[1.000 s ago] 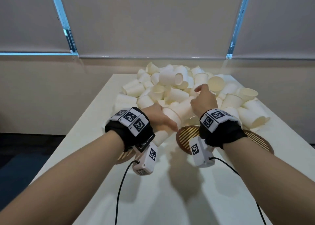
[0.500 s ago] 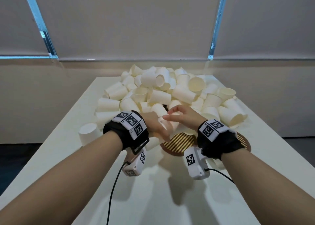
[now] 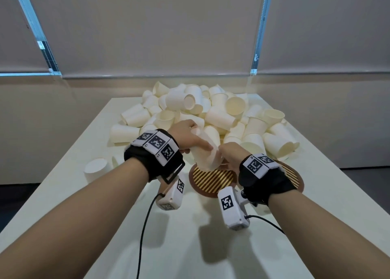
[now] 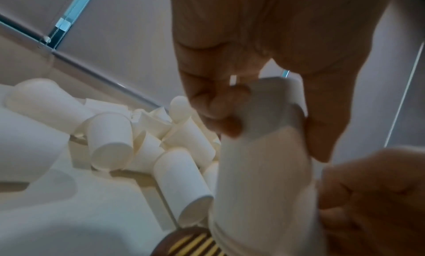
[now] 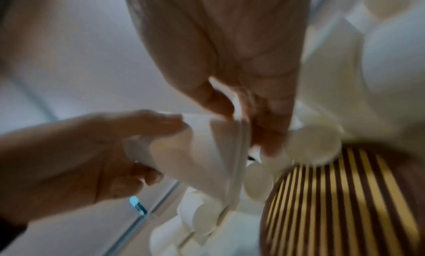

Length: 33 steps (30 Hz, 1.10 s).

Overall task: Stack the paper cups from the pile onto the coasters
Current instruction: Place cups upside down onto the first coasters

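A big pile of white paper cups (image 3: pixel 213 114) covers the far half of the table. My left hand (image 3: pixel 196 143) grips the closed end of a short nested cup stack (image 3: pixel 205 158), which hangs tilted just above the striped brown coaster (image 3: pixel 213 180). My right hand (image 3: pixel 226 158) pinches the stack's rim end. In the left wrist view, the left hand's fingers (image 4: pixel 220 118) curl round the top of the stack (image 4: pixel 262 187). In the right wrist view, the right hand's fingertips (image 5: pixel 264 132) pinch the cup rims (image 5: pixel 236 150) beside the coaster (image 5: pixel 345 205).
A second striped coaster (image 3: pixel 294 176) lies to the right, partly hidden by my right wrist. One upturned cup (image 3: pixel 96 170) stands alone at the left of the white table (image 3: pixel 63 194). Cables trail from both wrist cameras.
My right hand has drawn back from the pile and come to the stack in my left hand. Both hands now hold it, lower and closer to the middle coaster.
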Tool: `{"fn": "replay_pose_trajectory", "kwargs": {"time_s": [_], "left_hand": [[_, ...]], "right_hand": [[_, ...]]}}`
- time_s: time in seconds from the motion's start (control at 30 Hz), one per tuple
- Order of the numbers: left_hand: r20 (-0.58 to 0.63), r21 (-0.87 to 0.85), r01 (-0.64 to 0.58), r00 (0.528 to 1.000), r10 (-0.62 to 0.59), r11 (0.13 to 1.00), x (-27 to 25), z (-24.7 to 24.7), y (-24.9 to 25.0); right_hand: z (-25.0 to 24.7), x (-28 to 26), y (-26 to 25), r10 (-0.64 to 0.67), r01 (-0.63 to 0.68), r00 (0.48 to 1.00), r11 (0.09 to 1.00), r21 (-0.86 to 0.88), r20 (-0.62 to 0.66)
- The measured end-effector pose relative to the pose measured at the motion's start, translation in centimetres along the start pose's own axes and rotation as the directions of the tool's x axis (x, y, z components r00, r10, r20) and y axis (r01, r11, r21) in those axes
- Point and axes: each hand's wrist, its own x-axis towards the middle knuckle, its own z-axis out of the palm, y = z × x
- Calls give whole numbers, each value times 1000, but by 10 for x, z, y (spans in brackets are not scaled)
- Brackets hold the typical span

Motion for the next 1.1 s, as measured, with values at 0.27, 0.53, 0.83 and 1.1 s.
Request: {"fn": "replay_pose_trajectory", "kwargs": {"time_s": [0.27, 0.53, 0.83, 1.1], "left_hand": [[88, 191, -32, 996, 15, 981, 7, 51, -3], [53, 350, -34, 998, 16, 936, 13, 68, -3], [75, 481, 54, 992, -102, 875, 11, 46, -17], [48, 485, 35, 997, -66, 874, 8, 53, -7]], "right_hand": [[-39, -3, -1, -343, 187, 853, 905, -383, -394], [-61, 9, 25, -101, -118, 933, 820, -560, -345], [-59, 5, 36, -115, -77, 959, 774, -628, -259], [-65, 9, 39, -158, -69, 924, 826, -560, -347]]}}
